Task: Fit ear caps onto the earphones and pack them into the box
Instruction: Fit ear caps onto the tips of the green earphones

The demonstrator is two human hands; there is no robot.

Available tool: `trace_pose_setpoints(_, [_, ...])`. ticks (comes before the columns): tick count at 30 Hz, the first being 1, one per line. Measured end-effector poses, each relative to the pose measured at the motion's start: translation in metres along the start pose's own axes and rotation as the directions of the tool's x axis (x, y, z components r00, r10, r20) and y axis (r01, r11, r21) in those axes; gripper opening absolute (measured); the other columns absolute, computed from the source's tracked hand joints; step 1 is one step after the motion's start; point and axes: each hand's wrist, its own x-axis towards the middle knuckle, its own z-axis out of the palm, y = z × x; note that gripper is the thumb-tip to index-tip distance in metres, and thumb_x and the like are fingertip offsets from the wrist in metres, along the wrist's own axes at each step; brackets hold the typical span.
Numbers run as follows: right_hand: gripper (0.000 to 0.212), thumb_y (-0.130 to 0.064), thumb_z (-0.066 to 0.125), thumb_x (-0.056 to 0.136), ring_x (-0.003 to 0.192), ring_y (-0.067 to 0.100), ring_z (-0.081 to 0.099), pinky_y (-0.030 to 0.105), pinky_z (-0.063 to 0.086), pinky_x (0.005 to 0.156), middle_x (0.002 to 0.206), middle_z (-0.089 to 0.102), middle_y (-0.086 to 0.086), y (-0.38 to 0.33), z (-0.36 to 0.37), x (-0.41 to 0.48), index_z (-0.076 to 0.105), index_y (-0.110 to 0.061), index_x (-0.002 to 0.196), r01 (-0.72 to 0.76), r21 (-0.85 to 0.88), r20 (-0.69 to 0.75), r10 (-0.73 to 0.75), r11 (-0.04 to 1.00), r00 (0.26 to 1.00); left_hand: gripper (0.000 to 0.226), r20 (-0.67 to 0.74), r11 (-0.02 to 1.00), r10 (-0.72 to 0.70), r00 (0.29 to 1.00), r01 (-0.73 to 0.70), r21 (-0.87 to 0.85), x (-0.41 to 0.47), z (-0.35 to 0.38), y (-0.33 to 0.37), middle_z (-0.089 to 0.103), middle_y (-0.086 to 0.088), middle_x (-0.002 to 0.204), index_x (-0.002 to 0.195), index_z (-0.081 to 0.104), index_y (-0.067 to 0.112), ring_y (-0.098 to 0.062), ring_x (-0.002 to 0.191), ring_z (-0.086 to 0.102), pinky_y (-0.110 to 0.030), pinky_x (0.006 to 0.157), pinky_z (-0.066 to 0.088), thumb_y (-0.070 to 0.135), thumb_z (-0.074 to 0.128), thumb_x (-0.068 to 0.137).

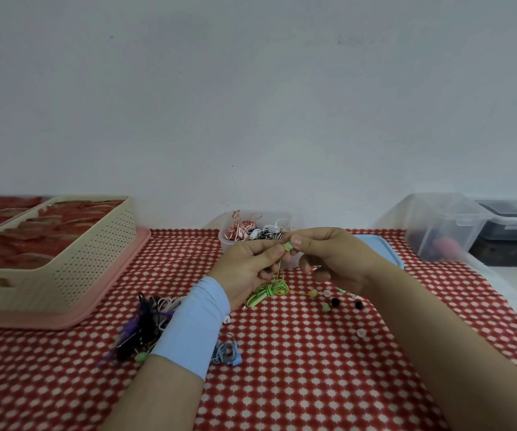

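Head view, sole camera: I note both hands raised together just above the red-and-white tablecloth (pixel 282 384), in front of a small clear tub (pixel 226 244) holding tangled earphones. The left hand (pixel 247 269), with a pale blue sleeve (pixel 195 325) over its wrist, has thumb and forefinger closed narrowly on the top end of a green earphone (pixel 271 290). Its cord drops from the fingers to a loose coil resting on the cloth directly below. The right hand (pixel 334 259) pinches a green ear cap (pixel 287 246) between thumb and forefinger, with its remaining fingers curled under. The cap touches the left fingertips; I cannot tell whether it is seated on the earphone. Loose ear caps (pixel 335 302), white, black and green, lie scattered on the cloth beneath the right hand. A dark pile of earphones (pixel 145 325) lies beside the left forearm, and a blue set (pixel 227 353) lies close by it. At far left, a cream basket (pixel 89 259) with red contents stands on a pink tray (pixel 95 312). A blue lid (pixel 384 250) lies behind the right hand. A clear bin (pixel 437 231) stands at far right.
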Motion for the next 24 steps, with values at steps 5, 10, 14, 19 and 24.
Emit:
trace_pose_setpoints(5, [0.038,-0.026,0.069,0.084,0.060,0.012,0.056,0.018,0.032,0.040,0.088,0.070,0.008,0.0009,-0.0010,-0.0013,0.075,-0.004,0.114,0.012,0.043,0.031,-0.013,0.999,0.999,0.017,-0.017,0.999,-0.003,1.000,0.002,-0.038,0.0002,0.0030,0.0012,0.068,0.002,0.071,0.098,0.069,0.006,-0.004,0.060,0.050,-0.012,0.051,0.040,0.004,0.053,0.096])
trace_pose_setpoints(10, [0.044,-0.026,0.067,0.085,0.061,0.010,0.057,0.016,0.033,0.040,0.088,0.069,0.006,-0.0001,-0.0018,-0.0027,0.070,-0.001,0.121,0.006,0.085,0.057,-0.011,0.996,0.998,0.017,-0.008,0.998,-0.002,1.000,0.002,-0.069,-0.0009,0.0049,0.0026,0.068,0.003,0.071,0.097,0.070,0.009,-0.003,0.061,0.051,-0.012,0.052,0.041,0.005,0.054,0.096])
trace_pose_setpoints(14, [0.040,-0.026,0.067,0.086,0.063,0.011,0.057,0.017,0.034,0.040,0.086,0.069,0.007,0.0021,-0.0016,-0.0025,0.071,-0.003,0.118,0.023,0.075,0.056,-0.027,0.997,0.998,0.016,-0.013,0.995,0.003,1.000,-0.004,-0.098,-0.0003,0.0073,0.0013,0.068,0.002,0.071,0.098,0.070,0.007,-0.004,0.061,0.052,-0.012,0.052,0.041,0.005,0.053,0.096])
trace_pose_setpoints(19, [0.041,-0.026,0.069,0.085,0.063,0.013,0.059,0.020,0.036,0.041,0.084,0.070,0.009,0.0067,-0.0002,-0.0027,0.072,-0.001,0.117,0.070,0.030,-0.001,-0.070,0.997,0.998,0.018,-0.039,0.999,0.014,0.999,-0.016,-0.046,0.0011,0.0066,-0.0023,0.069,0.003,0.072,0.093,0.072,0.010,-0.004,0.062,0.051,-0.013,0.053,0.041,0.005,0.054,0.096])
trace_pose_setpoints(24, [0.021,-0.016,0.067,0.092,0.062,0.012,0.061,0.022,0.041,0.045,0.082,0.073,0.006,0.0016,-0.0027,-0.0034,0.075,-0.003,0.106,0.052,0.014,-0.084,-0.050,0.999,0.995,0.016,-0.079,0.999,0.040,0.996,-0.037,0.037,0.0024,0.0058,-0.0026,0.070,0.004,0.074,0.094,0.073,0.010,-0.004,0.063,0.052,-0.016,0.057,0.039,0.008,0.057,0.095])
